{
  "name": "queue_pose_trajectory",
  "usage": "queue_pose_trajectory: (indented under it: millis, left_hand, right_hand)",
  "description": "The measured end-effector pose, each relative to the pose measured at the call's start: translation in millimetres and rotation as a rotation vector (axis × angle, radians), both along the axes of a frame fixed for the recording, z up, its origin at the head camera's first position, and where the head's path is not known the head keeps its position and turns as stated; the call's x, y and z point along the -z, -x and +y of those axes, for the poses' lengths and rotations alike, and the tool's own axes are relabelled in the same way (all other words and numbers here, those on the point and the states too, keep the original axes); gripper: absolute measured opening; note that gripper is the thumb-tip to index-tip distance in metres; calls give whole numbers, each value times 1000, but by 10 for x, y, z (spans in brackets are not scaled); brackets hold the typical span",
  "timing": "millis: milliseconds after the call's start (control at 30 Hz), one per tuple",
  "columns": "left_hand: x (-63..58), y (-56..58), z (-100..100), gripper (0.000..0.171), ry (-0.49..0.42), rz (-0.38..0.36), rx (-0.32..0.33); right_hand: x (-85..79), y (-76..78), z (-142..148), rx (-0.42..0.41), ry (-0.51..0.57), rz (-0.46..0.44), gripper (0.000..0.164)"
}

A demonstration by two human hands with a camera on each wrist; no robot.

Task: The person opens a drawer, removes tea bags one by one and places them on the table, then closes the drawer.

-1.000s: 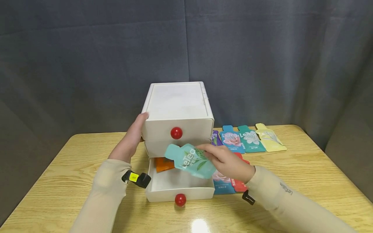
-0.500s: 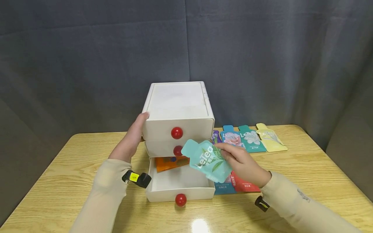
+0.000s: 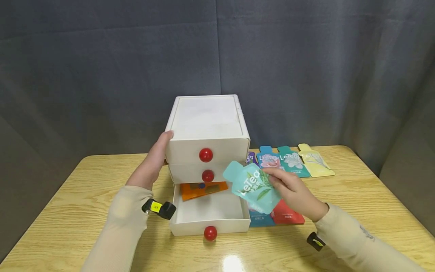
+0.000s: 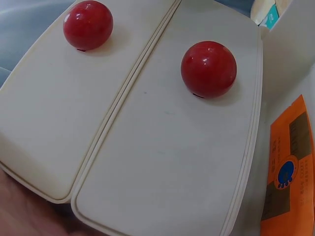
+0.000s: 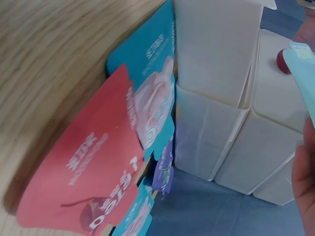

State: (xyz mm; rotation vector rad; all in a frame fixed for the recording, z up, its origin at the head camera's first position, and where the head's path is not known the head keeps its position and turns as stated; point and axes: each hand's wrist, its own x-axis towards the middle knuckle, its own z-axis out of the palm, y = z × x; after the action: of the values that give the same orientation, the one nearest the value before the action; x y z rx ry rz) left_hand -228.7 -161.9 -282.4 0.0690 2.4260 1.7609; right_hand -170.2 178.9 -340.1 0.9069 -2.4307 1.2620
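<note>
My right hand (image 3: 292, 190) pinches a mint-green LeTea tea sachet (image 3: 253, 189) with a leaf print, holding it over the right edge of the pulled-out bottom drawer (image 3: 210, 226). In the right wrist view the same sachet (image 5: 302, 73) shows at the right edge beside the thumb. My left hand (image 3: 151, 160) rests against the left side of the white drawer box (image 3: 208, 117), thumb at its top front corner; its other fingers are hidden. Inside the bottom drawer, toward the back, lies an orange sachet (image 3: 200, 190), also seen in the left wrist view.
Blue (image 3: 270, 160), teal (image 3: 293, 162) and yellow (image 3: 316, 164) sachets lie in a back row right of the box, with a purple one (image 5: 164, 167) beside it. Nearer are a red sachet (image 3: 289, 213) and another blue one (image 3: 261, 219). Red ball knobs (image 3: 205, 155) stick out from the drawer fronts.
My right hand has moved right with the mint-green sachet, from over the drawer toward its right side, baring more of the orange sachet. My left hand stays put.
</note>
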Motion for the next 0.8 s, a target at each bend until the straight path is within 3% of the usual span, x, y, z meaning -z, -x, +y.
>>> queue_pose_trajectory:
  millis: [433,800]
  left_hand:
    - [-1,5,5,74,-1,2,-4]
    - [-4,2,5,75,-2,-7,-12]
  right_hand:
    - [29,-29,176,25,28,-2,29]
    - [74,-37,299,97,25,-12,27]
